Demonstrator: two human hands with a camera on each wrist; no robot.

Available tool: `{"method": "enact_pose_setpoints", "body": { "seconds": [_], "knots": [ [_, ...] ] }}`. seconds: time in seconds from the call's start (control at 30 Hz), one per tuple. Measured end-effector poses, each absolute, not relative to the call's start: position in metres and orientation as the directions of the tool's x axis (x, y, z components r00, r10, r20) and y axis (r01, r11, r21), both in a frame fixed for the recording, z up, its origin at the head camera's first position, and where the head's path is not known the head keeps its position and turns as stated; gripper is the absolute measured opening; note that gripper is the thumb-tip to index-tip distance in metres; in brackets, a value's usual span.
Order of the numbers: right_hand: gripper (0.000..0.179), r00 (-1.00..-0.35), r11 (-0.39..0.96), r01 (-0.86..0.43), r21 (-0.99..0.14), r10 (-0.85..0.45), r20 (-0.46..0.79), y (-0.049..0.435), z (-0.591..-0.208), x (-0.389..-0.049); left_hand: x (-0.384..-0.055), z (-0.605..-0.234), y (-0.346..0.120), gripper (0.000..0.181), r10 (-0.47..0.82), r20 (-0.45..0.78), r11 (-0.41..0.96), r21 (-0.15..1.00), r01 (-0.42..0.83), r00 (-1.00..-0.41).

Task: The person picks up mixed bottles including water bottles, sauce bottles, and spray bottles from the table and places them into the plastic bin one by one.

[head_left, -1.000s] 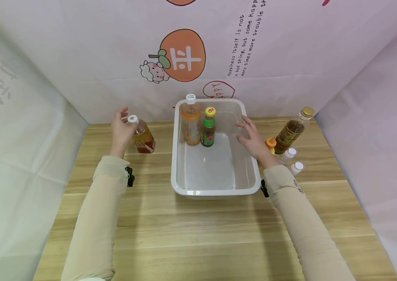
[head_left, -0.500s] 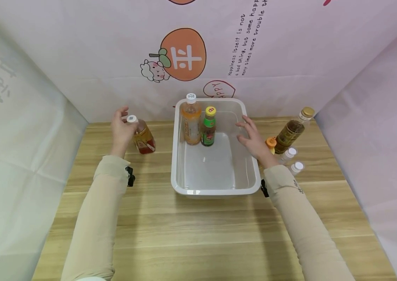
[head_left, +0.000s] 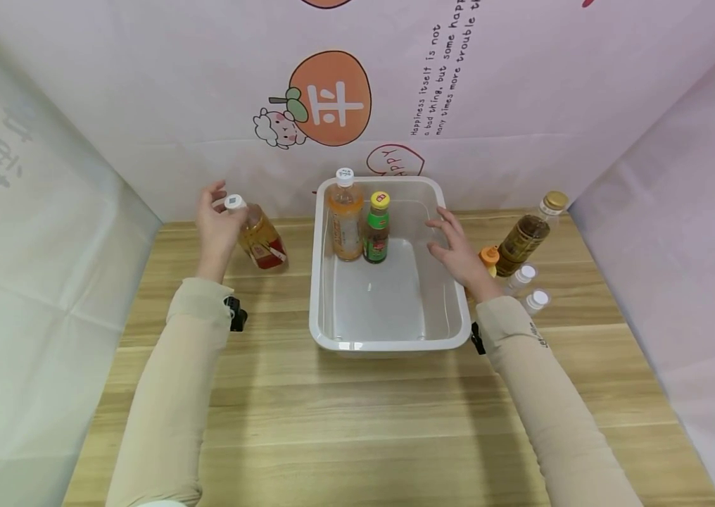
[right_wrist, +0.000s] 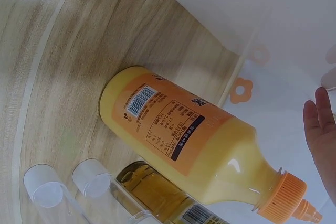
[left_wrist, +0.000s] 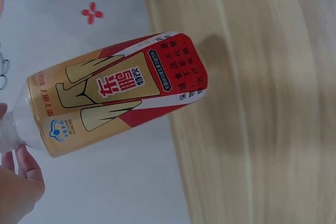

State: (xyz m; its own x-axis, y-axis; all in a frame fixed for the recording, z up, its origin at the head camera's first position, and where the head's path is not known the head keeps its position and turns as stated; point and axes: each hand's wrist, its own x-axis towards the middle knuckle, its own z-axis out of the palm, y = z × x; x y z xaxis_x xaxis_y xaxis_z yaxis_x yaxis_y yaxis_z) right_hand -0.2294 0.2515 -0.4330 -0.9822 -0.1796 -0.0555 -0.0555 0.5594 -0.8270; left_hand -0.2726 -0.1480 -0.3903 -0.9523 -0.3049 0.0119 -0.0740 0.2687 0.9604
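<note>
Left hand [head_left: 217,229]: grasping the red-and-gold bottle [head_left: 262,241] by its clear neck, just below the white cap [head_left: 235,203].
Red-and-gold bottle: tilted, left of the white tub [head_left: 389,346] and outside it; whether its base touches the table is hard to tell.
Right hand [head_left: 459,259]: grasping nothing, fingers extended over the tub's right rim; contact with the rim cannot be made out.
White tub: the orange drink bottle [head_left: 347,229] and the green-labelled bottle [head_left: 377,238] stand upright side by side at its far left.
Right of the tub: the yellow squeeze bottle [right_wrist: 184,135], the gold-capped bottle [head_left: 525,243] and two white-capped containers [head_left: 538,301], grouped near the right forearm.
Slip risk: the hold is high and only at the neck, so the bottle's weight could swing the base or pull it free.
Knock risk: a low pass toward the tub might catch its left rim; a careless right elbow or wrist could topple the grouped bottles.
Table [head_left: 357,436]: pale wood grain, with soft shadows near the arms.
Walls: white hanging sheets on three sides, the back one printed with an orange fruit [head_left: 331,98], a small sheep-like figure [head_left: 278,129] and English lettering.
</note>
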Motion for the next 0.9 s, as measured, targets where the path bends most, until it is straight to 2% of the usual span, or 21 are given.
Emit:
{"method": "enact_pose_setpoints", "body": {
  "seconds": [0.13, 0.4, 0.9],
  "knots": [
    [0.047, -0.981, 0.554, -0.055, -0.831, -0.183, -0.057, 0.25, -0.431, -0.229, -0.273, -0.381, -0.144, 0.065, -0.344, 0.016, 0.185, 0.981, -0.051, -0.939],
    [0.047, -0.982, 0.547, -0.049, -0.836, -0.18, -0.06, 0.251, -0.432, -0.229, -0.272, -0.359, -0.138, 0.065, -0.363, 0.035, 0.103, 0.995, -0.002, -0.931],
    [0.047, -0.982, 0.541, -0.039, -0.84, -0.178, -0.069, 0.251, -0.431, -0.229, -0.26, -0.321, -0.119, 0.063, -0.347, 0.18, -0.003, 0.981, 0.193, -0.921]
  ]
}}
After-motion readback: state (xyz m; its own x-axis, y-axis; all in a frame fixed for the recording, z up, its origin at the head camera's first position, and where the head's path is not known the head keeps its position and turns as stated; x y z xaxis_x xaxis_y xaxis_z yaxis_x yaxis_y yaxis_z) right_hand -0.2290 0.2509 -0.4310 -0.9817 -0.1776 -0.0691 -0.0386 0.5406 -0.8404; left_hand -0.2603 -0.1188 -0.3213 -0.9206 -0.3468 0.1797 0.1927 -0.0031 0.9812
